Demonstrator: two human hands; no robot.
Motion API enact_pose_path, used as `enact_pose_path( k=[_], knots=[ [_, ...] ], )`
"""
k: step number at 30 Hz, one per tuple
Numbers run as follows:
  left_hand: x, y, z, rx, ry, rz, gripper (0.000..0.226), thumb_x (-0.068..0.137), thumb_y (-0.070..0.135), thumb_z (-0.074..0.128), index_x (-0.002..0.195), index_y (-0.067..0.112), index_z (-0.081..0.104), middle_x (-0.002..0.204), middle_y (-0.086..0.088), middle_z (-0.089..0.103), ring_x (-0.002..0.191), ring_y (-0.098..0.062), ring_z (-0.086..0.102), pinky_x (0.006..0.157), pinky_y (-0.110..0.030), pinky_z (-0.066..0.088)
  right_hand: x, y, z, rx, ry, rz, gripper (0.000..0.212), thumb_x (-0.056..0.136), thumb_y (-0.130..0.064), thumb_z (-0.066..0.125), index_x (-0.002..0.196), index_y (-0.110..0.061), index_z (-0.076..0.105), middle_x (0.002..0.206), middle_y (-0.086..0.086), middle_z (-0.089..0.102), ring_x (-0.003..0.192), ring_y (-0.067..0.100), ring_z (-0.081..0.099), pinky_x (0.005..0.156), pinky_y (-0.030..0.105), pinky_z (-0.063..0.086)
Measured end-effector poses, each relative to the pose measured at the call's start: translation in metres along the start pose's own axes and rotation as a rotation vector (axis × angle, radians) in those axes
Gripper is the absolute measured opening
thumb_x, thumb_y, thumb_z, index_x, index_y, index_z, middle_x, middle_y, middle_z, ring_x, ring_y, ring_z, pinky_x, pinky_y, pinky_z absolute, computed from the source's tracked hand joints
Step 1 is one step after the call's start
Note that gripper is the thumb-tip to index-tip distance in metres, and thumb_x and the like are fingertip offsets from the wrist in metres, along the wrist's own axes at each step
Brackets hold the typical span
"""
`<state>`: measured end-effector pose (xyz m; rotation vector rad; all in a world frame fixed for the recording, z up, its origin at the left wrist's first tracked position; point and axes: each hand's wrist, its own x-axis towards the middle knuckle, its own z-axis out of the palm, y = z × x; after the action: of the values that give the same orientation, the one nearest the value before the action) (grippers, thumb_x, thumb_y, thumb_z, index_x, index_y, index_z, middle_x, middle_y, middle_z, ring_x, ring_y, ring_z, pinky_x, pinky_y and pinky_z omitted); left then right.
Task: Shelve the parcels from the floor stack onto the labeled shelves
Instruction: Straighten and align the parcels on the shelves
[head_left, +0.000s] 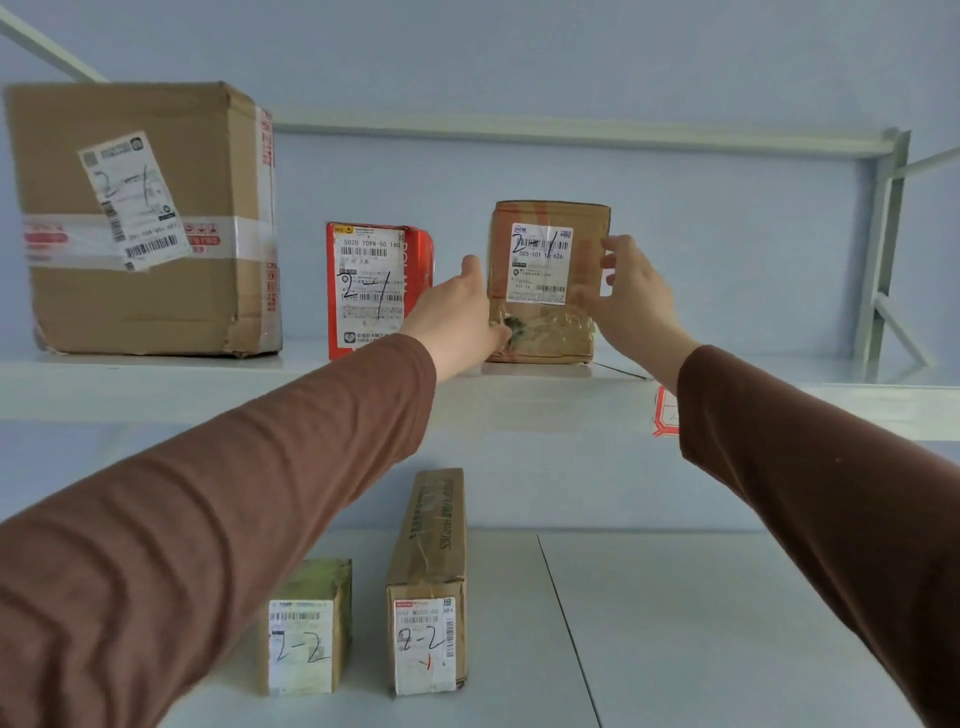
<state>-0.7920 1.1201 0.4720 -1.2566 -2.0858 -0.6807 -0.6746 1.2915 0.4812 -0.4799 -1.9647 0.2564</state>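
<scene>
A small brown taped parcel (549, 327) with a white label marked "2-1" stands upright on the upper white shelf (156, 387). My left hand (462, 317) presses against its left side, thumb at the lower front. On the parcel's right edge, my right hand (634, 301) has its fingers at the side and its thumb over the label. Both arms, in brown sleeves, reach up to it. Left of it stand a red parcel (374, 291) and a large cardboard box (140, 223), both marked "2-1".
On the lower shelf (701, 623) sit a small box (306, 629) and a long narrow box (431, 571), both marked "2-2". A red-bordered tag (665, 410) hangs on the upper shelf's front edge. The shelf's metal upright (883, 249) stands at the right.
</scene>
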Motion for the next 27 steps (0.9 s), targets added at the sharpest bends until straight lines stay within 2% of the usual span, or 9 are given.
enact_pose_path(
  k=[2, 5, 11, 14, 15, 19, 22, 24, 27],
  knots=[
    [-0.017, -0.004, -0.011, -0.009, 0.04, 0.07, 0.066, 0.095, 0.037, 0.067, 0.141, 0.005, 0.032, 0.111, -0.013, 0.064, 0.097, -0.033, 0.065, 0.081, -0.043, 0.052, -0.009, -0.018, 0.002, 0.094, 0.06, -0.065, 0.045, 0.094, -0.03, 0.066, 0.134, -0.018, 0.05, 0.125, -0.002, 0.06, 0.11, 0.018, 0.059, 0.092, 0.037, 0.049],
    [-0.034, -0.024, -0.028, -0.015, 0.087, 0.115, 0.073, 0.095, 0.037, 0.067, 0.15, 0.01, 0.026, 0.13, -0.014, 0.06, 0.106, -0.031, 0.063, 0.09, -0.04, 0.049, -0.019, -0.049, 0.014, 0.158, 0.015, -0.126, 0.04, 0.095, -0.032, 0.066, 0.131, -0.019, 0.053, 0.121, -0.004, 0.06, 0.101, 0.013, 0.059, 0.086, 0.032, 0.048],
    [-0.04, -0.103, -0.052, -0.029, 0.163, 0.137, 0.088, 0.088, 0.034, 0.075, 0.156, 0.013, 0.022, 0.153, -0.012, 0.039, 0.14, -0.033, 0.037, 0.114, -0.042, 0.033, -0.024, -0.102, 0.057, 0.119, -0.184, -0.079, 0.068, 0.093, -0.042, 0.071, 0.148, -0.019, 0.039, 0.139, 0.0, 0.055, 0.111, 0.014, 0.057, 0.092, 0.033, 0.05],
    [-0.038, -0.141, -0.058, -0.024, 0.157, 0.108, 0.111, 0.082, 0.035, 0.082, 0.16, 0.01, 0.007, 0.165, -0.015, 0.016, 0.152, -0.033, 0.016, 0.124, -0.043, 0.016, -0.022, -0.122, 0.076, 0.091, -0.292, 0.006, 0.087, 0.088, -0.044, 0.075, 0.156, -0.02, 0.027, 0.149, 0.004, 0.048, 0.111, 0.015, 0.055, 0.073, 0.021, 0.048],
    [-0.037, -0.151, -0.059, -0.041, 0.129, 0.08, 0.119, 0.081, 0.037, 0.084, 0.161, 0.011, 0.001, 0.166, -0.016, 0.013, 0.153, -0.033, 0.016, 0.124, -0.045, 0.017, -0.021, -0.127, 0.082, 0.092, -0.329, 0.045, 0.092, 0.086, -0.043, 0.077, 0.158, -0.02, 0.024, 0.152, 0.005, 0.047, 0.113, 0.017, 0.055, 0.069, 0.02, 0.048],
    [-0.023, -0.175, -0.055, -0.244, -0.139, -0.128, 0.128, 0.079, 0.04, 0.086, 0.161, 0.019, -0.009, 0.163, -0.016, 0.03, 0.142, -0.034, 0.042, 0.109, -0.04, 0.039, -0.019, -0.14, 0.1, 0.069, -0.41, 0.187, 0.107, 0.08, -0.038, 0.084, 0.16, -0.017, 0.017, 0.151, 0.01, 0.047, 0.118, 0.028, 0.061, 0.098, 0.043, 0.056],
    [-0.007, -0.183, -0.046, -0.315, -0.3, -0.203, 0.121, 0.079, 0.037, 0.086, 0.162, 0.017, 0.0, 0.151, -0.014, 0.048, 0.129, -0.034, 0.054, 0.102, -0.037, 0.045, -0.015, -0.146, 0.107, 0.069, -0.472, 0.248, 0.089, 0.086, -0.027, 0.081, 0.155, -0.014, 0.026, 0.123, 0.004, 0.063, 0.09, 0.018, 0.067, 0.072, 0.027, 0.06],
    [0.002, -0.184, -0.041, -0.369, -0.352, -0.189, 0.108, 0.08, 0.031, 0.086, 0.159, 0.014, 0.015, 0.141, -0.01, 0.056, 0.118, -0.028, 0.059, 0.099, -0.036, 0.049, -0.012, -0.147, 0.111, 0.057, -0.498, 0.247, 0.07, 0.089, -0.02, 0.078, 0.145, -0.015, 0.038, 0.108, 0.0, 0.066, 0.08, 0.014, 0.067, 0.053, 0.017, 0.054],
    [0.013, -0.183, -0.036, -0.364, -0.368, -0.177, 0.096, 0.081, 0.022, 0.086, 0.153, 0.009, 0.024, 0.122, -0.005, 0.06, 0.107, -0.024, 0.06, 0.09, -0.031, 0.051, -0.004, -0.144, 0.121, 0.033, -0.503, 0.236, 0.056, 0.09, -0.015, 0.077, 0.134, -0.014, 0.043, 0.117, 0.005, 0.067, 0.084, 0.017, 0.068, 0.059, 0.021, 0.058]
  ],
)
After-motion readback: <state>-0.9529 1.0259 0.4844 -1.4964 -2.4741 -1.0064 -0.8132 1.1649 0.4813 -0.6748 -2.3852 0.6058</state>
